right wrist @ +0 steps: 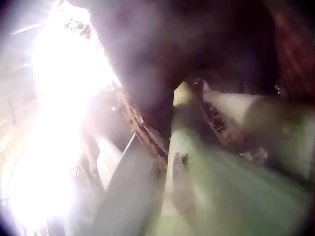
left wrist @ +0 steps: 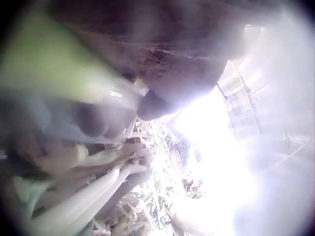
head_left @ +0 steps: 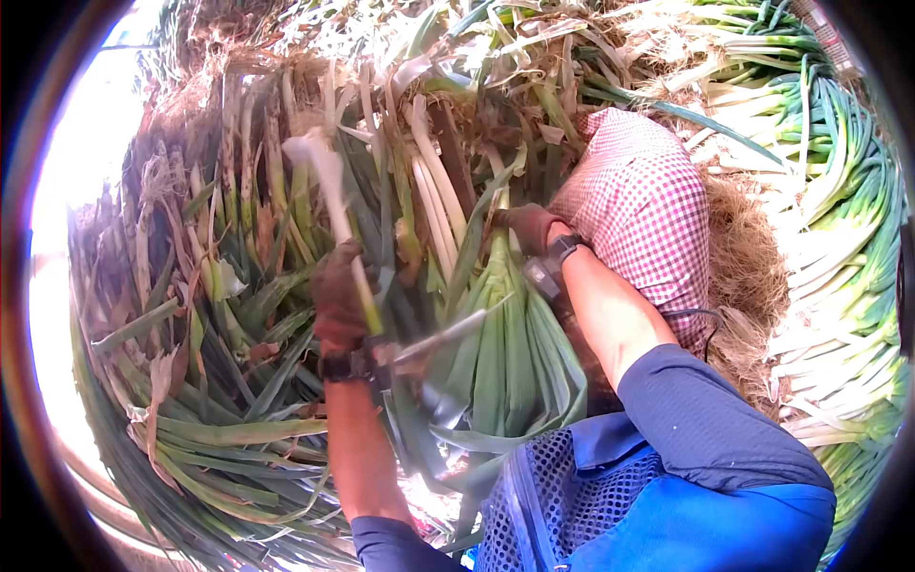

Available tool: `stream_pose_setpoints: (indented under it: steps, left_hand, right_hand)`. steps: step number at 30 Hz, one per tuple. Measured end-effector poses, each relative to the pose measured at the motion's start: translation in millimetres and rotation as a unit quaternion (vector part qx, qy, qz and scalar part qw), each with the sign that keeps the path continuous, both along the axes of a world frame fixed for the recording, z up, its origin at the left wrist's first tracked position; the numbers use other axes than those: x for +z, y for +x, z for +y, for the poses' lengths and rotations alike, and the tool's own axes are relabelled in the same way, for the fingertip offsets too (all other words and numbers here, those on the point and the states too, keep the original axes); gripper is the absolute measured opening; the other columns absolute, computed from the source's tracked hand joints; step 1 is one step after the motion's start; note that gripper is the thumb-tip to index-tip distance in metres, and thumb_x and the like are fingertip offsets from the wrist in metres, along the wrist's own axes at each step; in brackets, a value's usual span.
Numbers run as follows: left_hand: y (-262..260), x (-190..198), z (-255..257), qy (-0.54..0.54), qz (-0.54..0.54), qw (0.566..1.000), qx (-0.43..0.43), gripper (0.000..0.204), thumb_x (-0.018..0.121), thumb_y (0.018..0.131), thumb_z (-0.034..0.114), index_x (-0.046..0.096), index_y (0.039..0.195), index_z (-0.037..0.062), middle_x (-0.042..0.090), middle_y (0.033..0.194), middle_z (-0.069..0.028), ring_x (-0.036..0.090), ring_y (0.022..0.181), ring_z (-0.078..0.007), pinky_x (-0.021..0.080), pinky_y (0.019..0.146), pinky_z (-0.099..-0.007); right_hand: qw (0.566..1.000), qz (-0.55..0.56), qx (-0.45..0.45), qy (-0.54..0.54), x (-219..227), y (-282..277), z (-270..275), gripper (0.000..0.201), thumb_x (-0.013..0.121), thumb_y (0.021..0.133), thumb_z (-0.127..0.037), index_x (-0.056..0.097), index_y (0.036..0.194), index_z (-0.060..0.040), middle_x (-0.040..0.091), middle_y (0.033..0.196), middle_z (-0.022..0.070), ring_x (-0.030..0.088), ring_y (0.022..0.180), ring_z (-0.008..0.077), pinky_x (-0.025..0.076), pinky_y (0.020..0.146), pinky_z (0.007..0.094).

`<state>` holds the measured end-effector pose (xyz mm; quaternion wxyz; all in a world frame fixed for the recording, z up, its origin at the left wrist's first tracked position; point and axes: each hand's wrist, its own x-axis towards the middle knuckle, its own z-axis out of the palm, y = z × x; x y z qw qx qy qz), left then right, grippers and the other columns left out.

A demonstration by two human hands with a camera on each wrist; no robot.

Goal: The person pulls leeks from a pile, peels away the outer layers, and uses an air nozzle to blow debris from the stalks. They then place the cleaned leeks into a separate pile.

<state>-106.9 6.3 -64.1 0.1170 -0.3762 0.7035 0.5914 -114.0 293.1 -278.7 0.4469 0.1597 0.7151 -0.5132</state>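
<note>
My left hand (head_left: 340, 296), in a dark reddish-brown glove, grips a leek (head_left: 330, 181) whose white root end points up and away, blurred. In the left wrist view the pale green leek stem (left wrist: 54, 64) runs under the gloved fingers. My right hand (head_left: 531, 229), gloved too, has its fingers curled at the neck of another leek (head_left: 505, 329), whose green leaves fan down toward my body. That leek (right wrist: 184, 182) fills the lower part of the right wrist view, with the dark glove above it. A blurred pale strip (head_left: 443, 338) lies between my wrists.
Uncleaned leeks (head_left: 219, 238) with dry leaves are heaped at left and ahead. Peeled white stems (head_left: 437, 205) lean between my hands. A checkered cloth bundle (head_left: 639, 210) sits beside my right arm, next to trimmed roots (head_left: 743, 276). Cleaned leeks (head_left: 839, 191) line the right side.
</note>
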Motion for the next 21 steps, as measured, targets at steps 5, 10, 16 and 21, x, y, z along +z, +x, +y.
stream_pose_setpoints:
  steps: [5, 10, 16, 21]
  left_hand:
    - [-18, -72, 46, -0.063, -0.02, 0.983, -0.173, 0.036, 0.079, 0.099, 0.034, 0.07, 0.111, 0.0011, 0.073, 0.086, -0.0118, 0.069, 0.065, -0.0227, 0.056, 0.056, -0.0389]
    - [-26, -69, 112, -0.397, -0.074, 0.856, -0.322, 0.07, 0.093, 0.084, 0.05, 0.068, 0.119, -0.0045, 0.079, 0.107, -0.0244, 0.078, 0.095, -0.039, 0.062, 0.085, -0.0499]
    - [-38, -80, 143, -0.417, -0.138, 0.852, -0.287, 0.082, 0.099, 0.069, 0.053, 0.073, 0.123, -0.0034, 0.08, 0.118, -0.0255, 0.079, 0.112, -0.0407, 0.062, 0.097, -0.0471]
    - [-45, -60, 90, -0.303, -0.11, 0.898, -0.301, 0.059, 0.098, 0.073, 0.043, 0.085, 0.106, -0.0037, 0.083, 0.098, -0.0203, 0.08, 0.09, -0.0325, 0.061, 0.085, -0.0398]
  right_hand:
    - [0.994, -0.036, -0.063, -0.078, -37, 8, -4, 0.076, 0.076, 0.099, -0.062, 0.072, 0.141, 0.0016, 0.075, 0.137, 0.0201, 0.067, 0.121, 0.0246, 0.05, 0.107, 0.0402]
    - [0.971, -0.068, -0.124, -0.19, -55, 14, -10, 0.067, 0.064, 0.108, -0.056, 0.069, 0.144, 0.0008, 0.076, 0.135, 0.0187, 0.067, 0.12, 0.0233, 0.049, 0.108, 0.0378]
    - [0.941, 0.115, -0.096, -0.302, -104, 25, -13, 0.056, 0.065, 0.109, -0.048, 0.074, 0.135, 0.001, 0.079, 0.123, 0.0171, 0.072, 0.105, 0.0267, 0.053, 0.1, 0.0359]
    - [0.886, -0.094, -0.275, -0.362, -12, 21, -1, 0.036, 0.078, 0.102, -0.033, 0.082, 0.116, -0.0001, 0.078, 0.103, 0.0128, 0.073, 0.091, 0.0224, 0.057, 0.091, 0.0354]
